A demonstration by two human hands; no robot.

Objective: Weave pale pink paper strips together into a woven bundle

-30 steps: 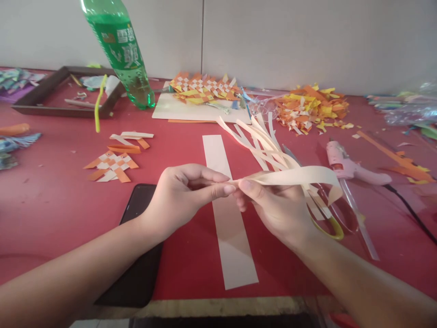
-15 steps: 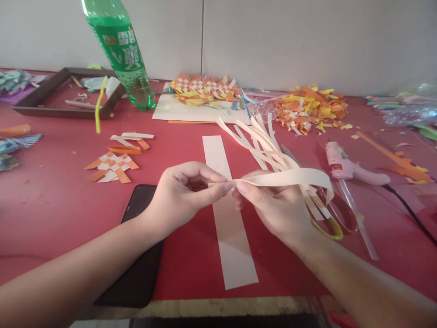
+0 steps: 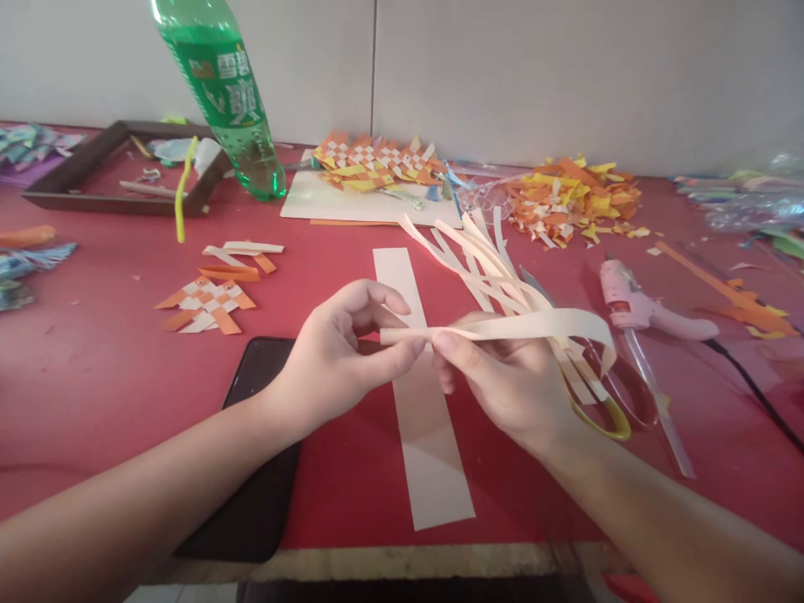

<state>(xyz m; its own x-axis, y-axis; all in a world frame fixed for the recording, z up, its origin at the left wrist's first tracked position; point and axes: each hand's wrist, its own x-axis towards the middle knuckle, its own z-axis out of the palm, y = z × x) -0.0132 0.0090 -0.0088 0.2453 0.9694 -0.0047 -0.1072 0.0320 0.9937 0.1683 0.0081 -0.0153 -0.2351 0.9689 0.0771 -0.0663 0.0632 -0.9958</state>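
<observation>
A narrow cream paper strip is pinched between the thumb and fingers of my right hand. Its folded end points left, while the rest loops back over that hand. My left hand is at the folded end, index finger lifted away from the thumb; the thumb is close to the strip's lower edge, and I cannot tell if it touches. Beneath both hands a wider cream paper strip lies flat on the red table. Just beyond my right hand is a bundle of narrow paper strips, partly over scissors with a yellow handle.
A black phone lies under my left forearm. Woven orange-and-white paper pieces are at left. A pink glue gun lies right, its cord trailing. Behind stand a green bottle, a dark frame and orange paper scraps.
My left index finger has risen off the strip, parting from the thumb and exposing the folded end. My right hand keeps its pinch in nearly the same place.
</observation>
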